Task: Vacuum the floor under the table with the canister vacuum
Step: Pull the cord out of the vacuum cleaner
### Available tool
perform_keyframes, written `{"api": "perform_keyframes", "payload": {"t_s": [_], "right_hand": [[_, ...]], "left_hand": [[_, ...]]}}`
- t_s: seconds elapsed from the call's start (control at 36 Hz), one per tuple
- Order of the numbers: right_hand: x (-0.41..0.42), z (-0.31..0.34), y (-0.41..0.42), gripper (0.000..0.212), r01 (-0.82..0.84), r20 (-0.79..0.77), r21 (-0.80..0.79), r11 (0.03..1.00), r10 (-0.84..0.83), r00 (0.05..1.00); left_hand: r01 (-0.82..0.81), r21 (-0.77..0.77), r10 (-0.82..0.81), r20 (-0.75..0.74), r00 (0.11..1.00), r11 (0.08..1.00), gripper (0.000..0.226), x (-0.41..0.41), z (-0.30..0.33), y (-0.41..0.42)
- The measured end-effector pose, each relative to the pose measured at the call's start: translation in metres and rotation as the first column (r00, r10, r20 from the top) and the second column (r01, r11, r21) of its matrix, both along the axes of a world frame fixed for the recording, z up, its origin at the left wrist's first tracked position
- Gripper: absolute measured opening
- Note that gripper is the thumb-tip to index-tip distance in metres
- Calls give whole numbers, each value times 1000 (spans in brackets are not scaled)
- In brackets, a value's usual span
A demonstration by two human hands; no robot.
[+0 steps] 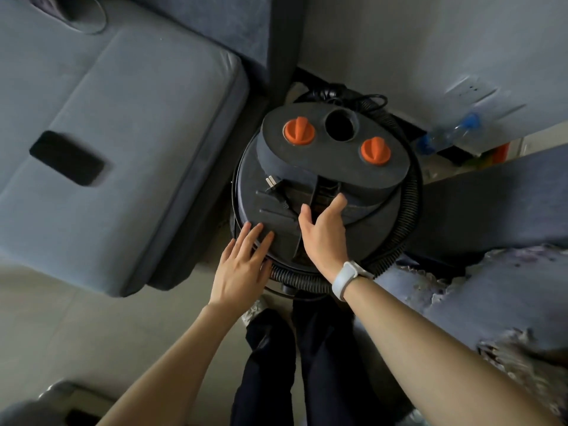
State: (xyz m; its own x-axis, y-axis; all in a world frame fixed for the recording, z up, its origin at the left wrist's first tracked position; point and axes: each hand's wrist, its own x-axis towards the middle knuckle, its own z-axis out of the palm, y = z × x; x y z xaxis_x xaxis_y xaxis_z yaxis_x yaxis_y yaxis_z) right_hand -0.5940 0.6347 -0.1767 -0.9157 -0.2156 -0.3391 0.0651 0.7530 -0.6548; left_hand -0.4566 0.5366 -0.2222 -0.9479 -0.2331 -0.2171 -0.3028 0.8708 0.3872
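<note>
The black canister vacuum [307,176] stands on the floor right in front of me, seen from above, with two orange knobs [298,131] and an open hose port [340,124] on its top. Its ribbed hose [410,204] is coiled round the body, and the power plug [271,182] lies on the lid. My left hand [242,265] rests flat on the lid's near left edge with straight fingers. My right hand [322,232], a white band on its wrist, lies over the central carry handle [322,192], thumb spread and fingertips touching it.
A grey sofa seat [123,133] fills the left, with a black phone [66,158] lying on it. A plastic water bottle [445,136] and a wall socket [470,87] are behind the vacuum at right. Patterned cloth [491,290] lies at right. My legs stand just before the vacuum.
</note>
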Motion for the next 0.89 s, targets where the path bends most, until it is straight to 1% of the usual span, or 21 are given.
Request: {"api": "perform_keyframes", "payload": {"t_s": [0.11,0.19,0.25,0.39,0.5,0.64,0.69,0.81,0.89], "right_hand": [[34,2,12,59,-60,26,3,998,60,998],[54,4,20,58,-95,47,-8,995,95,994],[65,5,25,58,-105,82,-22,994,107,991],[91,7,34,54,-107,108,-30,994,109,988],[105,8,39,50,-119,117,-3,993,119,986],[123,2,40,48,-123,120,30,992,119,986],[132,1,38,50,-135,123,40,990,129,984],[154,3,32,52,-93,143,42,995,86,986],[174,4,27,45,-49,143,33,998,44,989]], "left_hand": [[-21,8,20,73,997,1000,50,39,8,13],[-59,6,58,72,996,998,50,62,11,28],[-86,1,86,93,992,996,52,75,13,37],[-131,37,124,156,980,991,56,100,22,56],[-113,50,99,222,970,992,56,115,27,62],[-69,38,52,344,937,997,61,135,32,58],[-53,37,36,362,931,998,62,144,31,53],[-19,64,-8,404,915,998,65,163,31,41],[-6,87,-31,413,910,996,66,179,30,30]]}}
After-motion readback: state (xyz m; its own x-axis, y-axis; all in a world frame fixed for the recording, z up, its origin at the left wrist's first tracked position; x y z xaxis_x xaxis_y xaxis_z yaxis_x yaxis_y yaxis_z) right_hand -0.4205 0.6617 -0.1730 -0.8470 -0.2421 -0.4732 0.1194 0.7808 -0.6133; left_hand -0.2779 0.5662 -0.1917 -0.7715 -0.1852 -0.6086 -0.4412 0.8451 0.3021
